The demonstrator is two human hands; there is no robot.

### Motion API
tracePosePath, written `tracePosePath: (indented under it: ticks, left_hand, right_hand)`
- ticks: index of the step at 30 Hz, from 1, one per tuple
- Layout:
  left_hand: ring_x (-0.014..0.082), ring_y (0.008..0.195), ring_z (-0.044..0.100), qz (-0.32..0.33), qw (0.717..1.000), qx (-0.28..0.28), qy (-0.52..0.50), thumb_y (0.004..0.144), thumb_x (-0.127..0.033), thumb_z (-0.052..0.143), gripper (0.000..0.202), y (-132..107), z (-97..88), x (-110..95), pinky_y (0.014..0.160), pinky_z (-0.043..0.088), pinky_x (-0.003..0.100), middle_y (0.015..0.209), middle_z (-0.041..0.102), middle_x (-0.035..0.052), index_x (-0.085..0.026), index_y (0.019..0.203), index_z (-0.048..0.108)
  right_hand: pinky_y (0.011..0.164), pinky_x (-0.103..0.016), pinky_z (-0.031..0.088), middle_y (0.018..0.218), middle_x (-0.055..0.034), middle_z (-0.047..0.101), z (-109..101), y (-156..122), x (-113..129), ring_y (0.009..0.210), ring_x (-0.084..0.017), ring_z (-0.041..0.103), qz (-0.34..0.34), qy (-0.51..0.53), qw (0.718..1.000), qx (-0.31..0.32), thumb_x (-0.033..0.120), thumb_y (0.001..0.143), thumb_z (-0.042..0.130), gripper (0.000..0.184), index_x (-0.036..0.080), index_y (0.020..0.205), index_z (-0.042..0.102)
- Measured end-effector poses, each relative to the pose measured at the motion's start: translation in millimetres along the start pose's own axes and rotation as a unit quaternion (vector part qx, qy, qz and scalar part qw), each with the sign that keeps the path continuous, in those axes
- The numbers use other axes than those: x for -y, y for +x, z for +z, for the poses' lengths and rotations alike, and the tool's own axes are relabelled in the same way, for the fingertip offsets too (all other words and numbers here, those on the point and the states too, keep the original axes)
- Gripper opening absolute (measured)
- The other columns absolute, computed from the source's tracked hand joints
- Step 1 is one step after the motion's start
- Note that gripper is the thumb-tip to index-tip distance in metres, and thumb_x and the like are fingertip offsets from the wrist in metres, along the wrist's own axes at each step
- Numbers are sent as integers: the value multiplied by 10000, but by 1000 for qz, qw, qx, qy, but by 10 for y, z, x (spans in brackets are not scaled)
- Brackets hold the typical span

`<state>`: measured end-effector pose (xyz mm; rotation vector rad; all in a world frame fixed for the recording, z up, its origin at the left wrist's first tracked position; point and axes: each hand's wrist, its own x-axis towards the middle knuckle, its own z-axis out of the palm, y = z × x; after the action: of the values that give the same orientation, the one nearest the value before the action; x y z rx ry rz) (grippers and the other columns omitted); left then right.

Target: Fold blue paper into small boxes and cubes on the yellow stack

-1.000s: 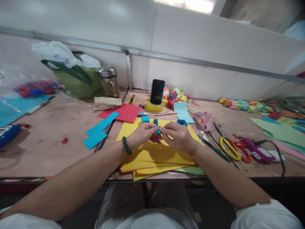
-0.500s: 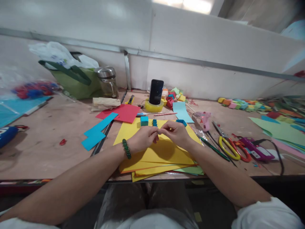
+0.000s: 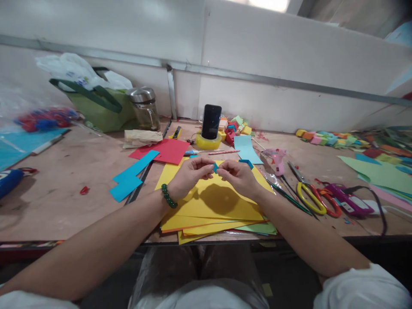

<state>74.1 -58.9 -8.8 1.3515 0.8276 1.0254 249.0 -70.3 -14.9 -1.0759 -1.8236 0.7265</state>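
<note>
My left hand (image 3: 189, 175) and my right hand (image 3: 236, 177) meet above a stack of yellow paper sheets (image 3: 212, 206), fingertips pinched together on a small blue paper piece (image 3: 215, 168). Only a sliver of that piece shows between the fingers. A green bead bracelet (image 3: 168, 196) circles my left wrist. Another small blue folded piece (image 3: 246, 162) lies on the yellow paper just behind my right hand.
Blue paper strips (image 3: 131, 176) and a red sheet (image 3: 167, 151) lie to the left. A phone (image 3: 211, 122) stands in a yellow tape roll. To the right are a pink glue gun (image 3: 277, 156), scissors (image 3: 313, 199) and coloured paper scraps (image 3: 328, 140). A green bag (image 3: 96, 105) and a jar (image 3: 143, 108) stand at the back.
Both hands have lifted slightly off the yellow paper and moved a little farther away, still pinching the small blue piece. The small blue cubes behind them are now hidden by the hands.
</note>
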Motion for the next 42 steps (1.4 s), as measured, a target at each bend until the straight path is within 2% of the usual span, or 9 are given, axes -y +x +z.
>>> tracePosePath:
  ticks: [4,9,14,21,28,32,35,37,42]
  left_hand:
    - [125,698,571,-18,999,30,17,649,-512,723,377,-15,12,15,623,471,228,704,628,21,-147,739,700]
    - [140,693,587,-7,997,5,72,658,-545,696,400,-22,34,37,559,467,210,694,638,22,-152,732,701]
    - [141,623,624,40,990,6,137,769,-431,599,293,-23,50,66,587,489,235,679,632,25,-148,716,650]
    - [96,521,512,103,953,23,286,830,-185,445,239,-48,61,49,522,399,203,581,537,-15,-184,598,503]
    - [116,576,490,127,943,20,307,828,-156,435,218,-44,72,46,573,389,225,600,514,-15,-193,618,478]
    - [119,594,501,89,964,40,248,820,-215,483,221,-65,69,5,594,412,228,592,525,-8,-181,606,522]
    - [120,609,549,-9,991,104,87,826,-372,520,275,-73,37,-20,609,461,244,674,594,22,-155,671,587]
    - [115,606,568,-52,990,132,-4,790,-478,575,350,-62,8,-21,606,477,247,713,622,36,-138,717,615]
    - [71,536,544,-32,993,114,-6,669,-551,710,432,-15,-33,1,568,467,207,645,611,1,-128,686,624]
  right_hand:
    - [495,-254,408,596,6,525,78,-26,-22,528,-109,464,8,29,997,-71,507,774,618,346,184,664,562]
    - [498,-256,425,614,-9,590,133,-46,-32,526,-112,485,-8,24,997,-70,441,787,611,276,187,679,601]
    - [531,-255,448,673,-23,626,123,-67,-50,577,-120,525,-43,-45,996,-67,355,812,598,194,185,722,625]
    - [584,-274,501,719,-26,636,90,-54,-81,623,-138,554,-79,-58,992,-82,363,815,611,167,206,757,622]
    - [566,-257,476,718,-16,619,89,-34,-131,629,-130,540,-99,-73,989,-83,307,840,580,129,204,762,594]
    - [584,-257,476,738,-18,611,64,-39,-128,665,-135,545,-139,-102,982,-79,282,874,551,124,214,779,592]
    - [630,-263,486,789,-25,608,19,-32,-108,735,-141,564,-195,-114,970,-85,237,895,542,105,219,812,604]
    - [653,-267,493,812,-28,600,-17,-19,-88,764,-141,573,-229,-119,962,-87,223,894,556,91,221,826,618]
    - [660,-258,511,840,-38,611,-70,-9,-36,782,-135,596,-260,-113,956,-71,215,892,564,80,210,877,642]
